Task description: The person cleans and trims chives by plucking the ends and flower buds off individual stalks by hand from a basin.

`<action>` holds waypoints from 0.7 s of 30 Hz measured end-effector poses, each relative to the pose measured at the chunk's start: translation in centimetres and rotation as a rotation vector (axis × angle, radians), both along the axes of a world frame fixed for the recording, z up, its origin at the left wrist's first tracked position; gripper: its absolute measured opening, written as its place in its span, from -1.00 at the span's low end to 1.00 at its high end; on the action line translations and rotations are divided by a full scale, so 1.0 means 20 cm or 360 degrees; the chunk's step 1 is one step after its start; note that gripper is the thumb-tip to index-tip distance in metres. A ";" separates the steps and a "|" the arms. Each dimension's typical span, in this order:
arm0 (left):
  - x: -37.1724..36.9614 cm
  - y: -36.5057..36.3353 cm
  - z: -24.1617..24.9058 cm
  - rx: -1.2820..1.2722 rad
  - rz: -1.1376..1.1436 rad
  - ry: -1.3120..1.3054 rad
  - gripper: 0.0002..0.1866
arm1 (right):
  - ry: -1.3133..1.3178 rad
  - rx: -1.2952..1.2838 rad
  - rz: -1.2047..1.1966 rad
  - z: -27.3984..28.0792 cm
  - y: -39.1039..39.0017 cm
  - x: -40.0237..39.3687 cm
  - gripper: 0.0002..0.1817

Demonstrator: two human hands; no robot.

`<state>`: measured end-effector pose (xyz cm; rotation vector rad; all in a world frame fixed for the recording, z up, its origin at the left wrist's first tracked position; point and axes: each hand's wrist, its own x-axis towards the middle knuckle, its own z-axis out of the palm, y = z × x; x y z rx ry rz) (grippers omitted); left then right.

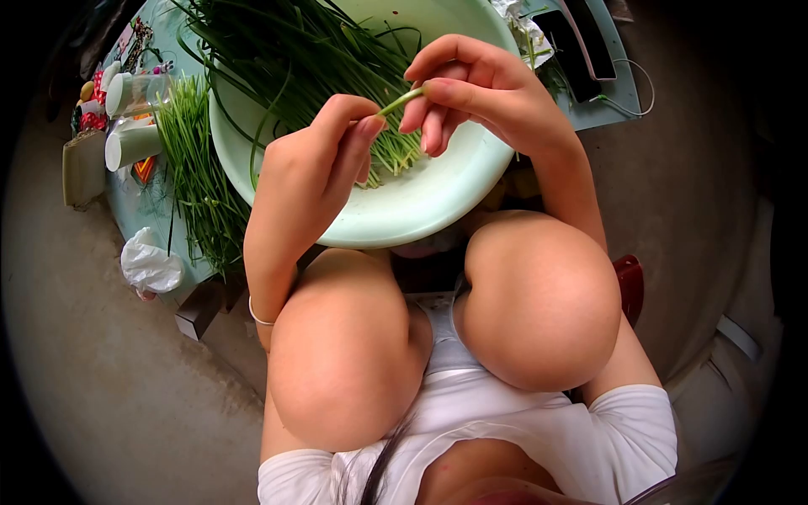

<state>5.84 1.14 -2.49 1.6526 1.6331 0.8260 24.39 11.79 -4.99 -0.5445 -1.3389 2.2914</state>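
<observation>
Between my two hands, over the basin, is a short pale-green chive stalk [399,102]. My left hand [316,160] pinches one end between thumb and forefinger. At the other end, the thumb and forefinger of my right hand [492,91] are closed on it, the remaining fingers curled loosely below. Under them, a big bunch of long green chives [311,63] lies in a pale green plastic basin [404,220], its pale cut ends pointing toward me. Left of the basin, another bunch of chives [200,172] rests on the light-blue table.
At the table's left are two cups, a clear one [139,94] and a whitish one [135,145], and crumpled white tissue [151,263]. A dark phone [572,55] and white cable [644,93] lie at the right. My raised knees are close below the basin.
</observation>
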 end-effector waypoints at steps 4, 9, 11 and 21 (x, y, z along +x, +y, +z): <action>-0.01 0.00 0.01 -0.0034 -0.0009 -0.0167 -0.88 | 0.0043 0.0113 0.0061 0.00 0.01 0.00 -0.79; -0.01 0.00 0.03 -0.0089 -0.0049 -0.0208 -0.84 | 0.0051 0.0096 0.0026 0.02 0.00 0.00 -0.77; -0.01 -0.01 0.03 -0.0114 -0.0021 -0.0272 -0.84 | -0.0029 0.0161 -0.0053 0.02 0.00 0.00 -0.73; -0.02 0.00 0.01 -0.0048 -0.0051 -0.0143 -0.86 | -0.0237 0.0480 -0.0113 0.00 0.00 -0.01 -0.80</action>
